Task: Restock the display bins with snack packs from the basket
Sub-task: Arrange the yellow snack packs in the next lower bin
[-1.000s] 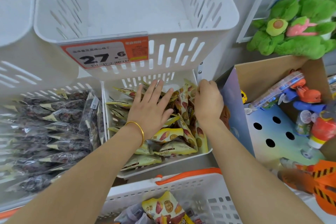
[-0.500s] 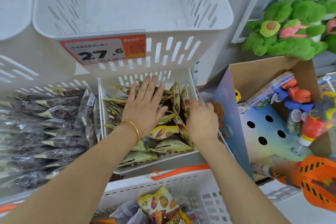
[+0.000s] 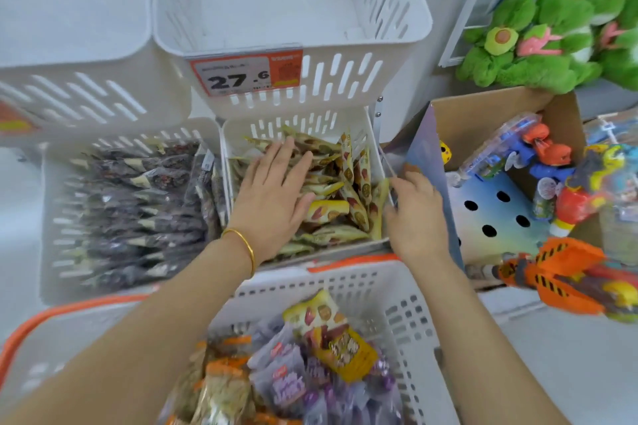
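Observation:
A white display bin (image 3: pixel 378 162) low in the middle holds several yellow snack packs (image 3: pixel 348 179). My left hand (image 3: pixel 272 197) lies flat on those packs with straight fingers. My right hand (image 3: pixel 417 214) sits at the bin's right wall, fingers loosely curled by the rim, and I see nothing in it. Below, the white basket (image 3: pixel 390 290) with an orange handle holds a yellow snack pack (image 3: pixel 328 328), purple packs (image 3: pixel 286 379) and orange-topped packs (image 3: pixel 224 386).
A bin of dark snack packs (image 3: pixel 138 203) stands to the left. Above hang an empty white bin (image 3: pixel 397 55) with a 27.6 price tag (image 3: pixel 247 74) and another white bin (image 3: pixel 69 45). A cardboard box of toys (image 3: pixel 538 183) and green plush toys (image 3: pixel 552 38) are on the right.
My right hand has drawn back out of the yellow packs to the bin's right rim. My left hand stays flat on the packs. The view has tilted down, showing more of the basket.

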